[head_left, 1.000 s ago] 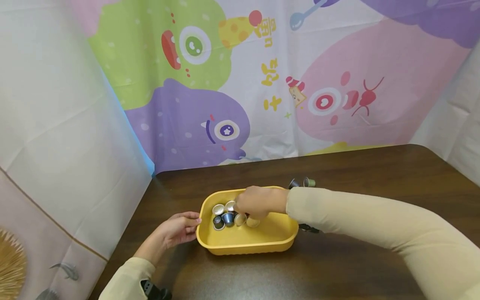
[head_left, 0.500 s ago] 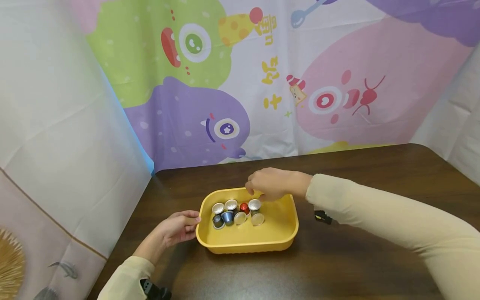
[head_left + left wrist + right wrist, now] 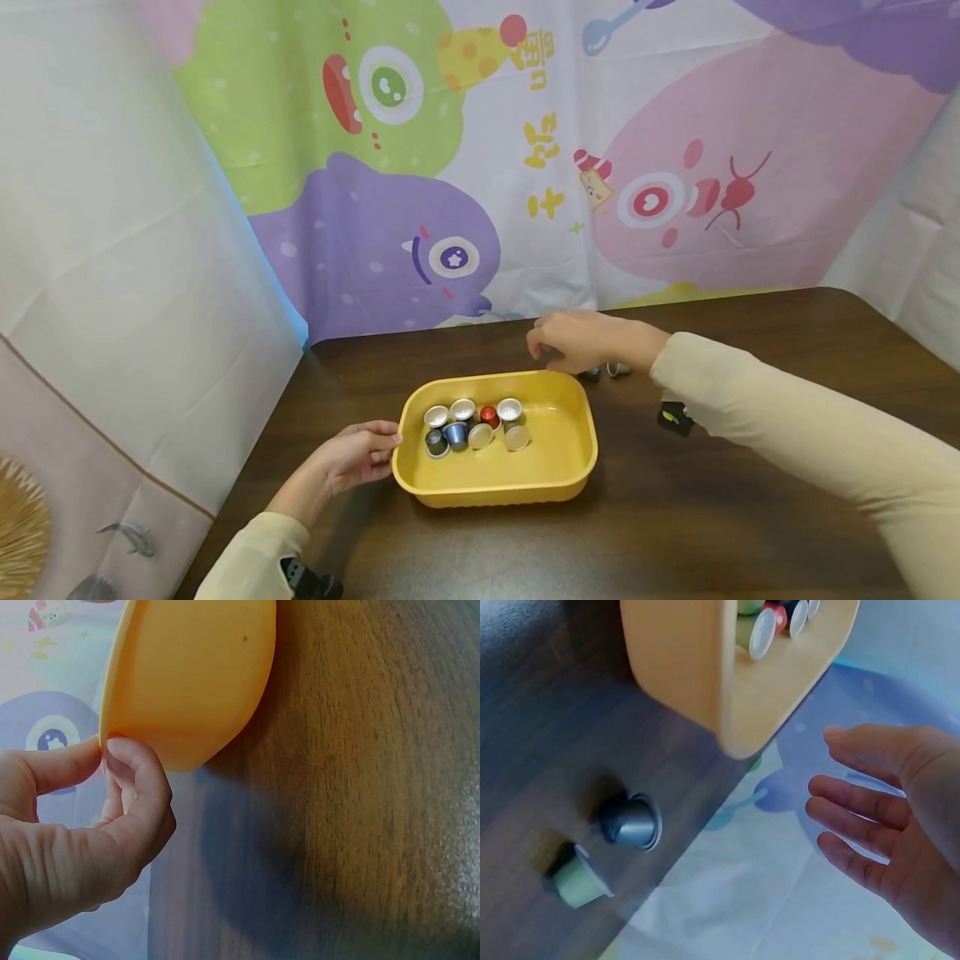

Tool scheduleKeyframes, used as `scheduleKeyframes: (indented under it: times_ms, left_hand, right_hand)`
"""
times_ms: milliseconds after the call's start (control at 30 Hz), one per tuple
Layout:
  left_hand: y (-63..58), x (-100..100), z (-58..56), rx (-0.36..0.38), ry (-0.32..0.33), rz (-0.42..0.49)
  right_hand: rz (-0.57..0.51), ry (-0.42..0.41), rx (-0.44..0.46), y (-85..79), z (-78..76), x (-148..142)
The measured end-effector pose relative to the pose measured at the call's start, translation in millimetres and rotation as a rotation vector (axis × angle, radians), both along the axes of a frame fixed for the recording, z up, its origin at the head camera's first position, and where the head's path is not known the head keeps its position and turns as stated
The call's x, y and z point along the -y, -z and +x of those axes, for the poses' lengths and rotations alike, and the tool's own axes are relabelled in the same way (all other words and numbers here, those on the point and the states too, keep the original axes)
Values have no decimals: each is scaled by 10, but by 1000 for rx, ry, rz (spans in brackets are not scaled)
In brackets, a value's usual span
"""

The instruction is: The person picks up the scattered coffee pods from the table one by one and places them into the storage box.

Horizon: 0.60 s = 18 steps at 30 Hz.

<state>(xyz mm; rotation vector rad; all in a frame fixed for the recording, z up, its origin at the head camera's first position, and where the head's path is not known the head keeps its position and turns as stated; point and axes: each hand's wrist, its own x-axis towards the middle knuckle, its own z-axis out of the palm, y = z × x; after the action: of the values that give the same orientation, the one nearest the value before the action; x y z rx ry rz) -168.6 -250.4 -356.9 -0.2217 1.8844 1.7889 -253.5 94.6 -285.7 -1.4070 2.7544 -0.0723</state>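
My left hand (image 3: 360, 457) pinches the left rim of a yellow tray (image 3: 487, 477) between thumb and fingers; the left wrist view shows the thumb on one side of the rim. In the tray lie several coffee capsules in two rows, among them a blue capsule (image 3: 456, 436) and a red capsule (image 3: 489, 417). My right hand (image 3: 581, 340) hovers beyond the tray's far right rim, fingers loosely bent and holding nothing. Below it in the right wrist view, a dark capsule (image 3: 632, 822) and a green capsule (image 3: 581, 877) lie on their sides on the table.
The dark wooden table (image 3: 720, 517) ends at the back against a cartoon-print curtain (image 3: 660, 108). White cloth (image 3: 112, 208) hangs along the left side, and more cloth at the right.
My right hand has lifted out of the tray and moved back and right past its far rim. A capsule with a silver lid now shows at the back row's right end. The left hand stays put.
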Motion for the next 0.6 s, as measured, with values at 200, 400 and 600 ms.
scheduleKeyframes:
  times_ms: [200,400,600]
  left_hand:
    - [1,3,-3,2,-3,7]
    - [9,8,-9,4,-2,13]
    - [16,10,-13,7,-13,14]
  right_hand:
    - [-45,63,5,80,-74,-177]
    - [-130,122,-1,217,-174,-383]
    - [-188,161,-30,380,-252,-593]
